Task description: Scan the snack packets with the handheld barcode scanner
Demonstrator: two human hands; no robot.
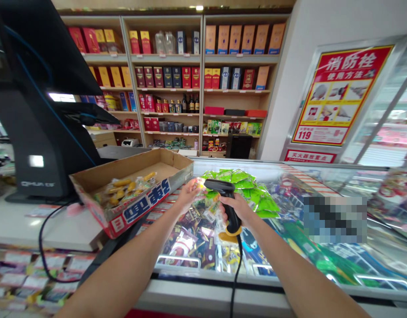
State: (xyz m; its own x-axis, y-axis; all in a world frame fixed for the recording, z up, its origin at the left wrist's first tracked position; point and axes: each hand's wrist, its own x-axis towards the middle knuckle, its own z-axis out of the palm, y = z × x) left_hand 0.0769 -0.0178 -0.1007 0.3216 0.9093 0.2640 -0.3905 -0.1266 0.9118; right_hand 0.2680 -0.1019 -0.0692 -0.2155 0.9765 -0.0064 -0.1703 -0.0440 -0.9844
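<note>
A black barcode scanner with yellow trim is held by its handle in my right hand. Its head points left, and a black cord hangs down from the grip. Just in front of the scanner head, my left hand pinches a small clear packet with something yellowish in it. Bright green packets lie piled on the glass top behind and right of the scanner. Several small packets with yellow contents lie beneath my hands. An open cardboard box to the left holds similar packets.
A glass-topped freezer full of packaged goods spans the front. A black checkout terminal stands at the left on a white counter. Shelves of boxed goods line the back wall; a red-and-yellow poster hangs right.
</note>
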